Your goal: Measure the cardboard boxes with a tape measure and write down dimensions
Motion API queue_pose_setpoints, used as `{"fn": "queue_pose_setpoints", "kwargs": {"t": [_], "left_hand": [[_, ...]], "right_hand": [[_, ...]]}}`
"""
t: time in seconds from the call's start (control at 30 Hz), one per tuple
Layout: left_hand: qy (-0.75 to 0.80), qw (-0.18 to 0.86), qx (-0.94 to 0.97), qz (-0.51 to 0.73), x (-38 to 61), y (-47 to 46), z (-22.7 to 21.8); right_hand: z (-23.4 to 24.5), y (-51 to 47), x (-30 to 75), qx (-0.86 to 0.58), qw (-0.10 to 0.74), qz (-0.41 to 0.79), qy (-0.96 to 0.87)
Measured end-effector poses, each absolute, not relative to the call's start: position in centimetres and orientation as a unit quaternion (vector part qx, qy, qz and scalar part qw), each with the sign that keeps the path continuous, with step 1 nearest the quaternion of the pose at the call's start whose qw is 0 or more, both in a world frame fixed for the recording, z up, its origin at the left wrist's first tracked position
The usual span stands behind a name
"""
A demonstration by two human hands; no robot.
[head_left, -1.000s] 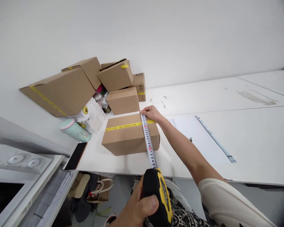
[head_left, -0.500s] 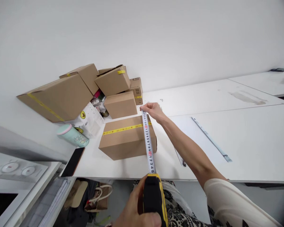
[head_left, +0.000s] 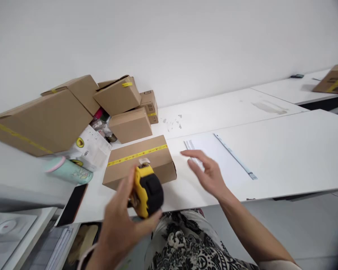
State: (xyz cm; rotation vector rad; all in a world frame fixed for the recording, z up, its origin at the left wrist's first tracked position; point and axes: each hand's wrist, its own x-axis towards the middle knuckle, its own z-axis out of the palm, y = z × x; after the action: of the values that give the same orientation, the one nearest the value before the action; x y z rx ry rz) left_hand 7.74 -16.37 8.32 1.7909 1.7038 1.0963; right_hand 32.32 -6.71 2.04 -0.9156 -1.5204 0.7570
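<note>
My left hand is closed around a yellow and black tape measure, held above the table's front edge. Its blade is drawn in, with only a pale tip showing at the mouth. Just beyond lies a closed cardboard box with yellow printed tape along its top; the tape measure and fingers cover part of its front. To the right, my right hand hovers with thumb and fingers apart and nothing between them. Beneath it is a white sheet with a printed strip at its left, partly hidden by the hand.
Several cardboard boxes are stacked at the back left against the wall. A mint tumbler lies tilted beside a white carton, near a black phone-like slab. A pale blue strip crosses the sheet. Another box sits far right.
The blade, stretched across the box, has gone back into the tape measure. My right hand has let go of its end and moved toward the sheet. The view has shifted right.
</note>
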Motion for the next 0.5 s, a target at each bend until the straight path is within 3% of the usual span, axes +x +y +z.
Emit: {"fn": "queue_pose_setpoints", "kwargs": {"t": [0.1,0.17,0.27,0.33,0.5], "left_hand": [[0.631,-0.003,0.712,0.307,5.3,-12.9,10.1],[0.66,-0.057,0.705,0.253,4.2,-10.5,11.1],[0.712,-0.054,0.68,0.17,3.8,-7.7,11.5],[0.73,-0.035,0.67,0.133,3.9,-6.3,10.9],[0.709,-0.03,0.685,0.163,3.4,-4.0,8.5]], "right_hand": [[-2.8,-4.0,36.3,-0.605,0.538,0.221,-0.544],[-5.7,-2.9,38.3,-0.721,0.413,0.197,-0.521],[-8.7,-2.7,39.5,-0.784,0.238,0.188,-0.542],[-9.6,-3.0,39.2,-0.786,0.171,0.188,-0.563],[-10.0,-2.9,38.5,-0.762,0.129,0.185,-0.608]]}}
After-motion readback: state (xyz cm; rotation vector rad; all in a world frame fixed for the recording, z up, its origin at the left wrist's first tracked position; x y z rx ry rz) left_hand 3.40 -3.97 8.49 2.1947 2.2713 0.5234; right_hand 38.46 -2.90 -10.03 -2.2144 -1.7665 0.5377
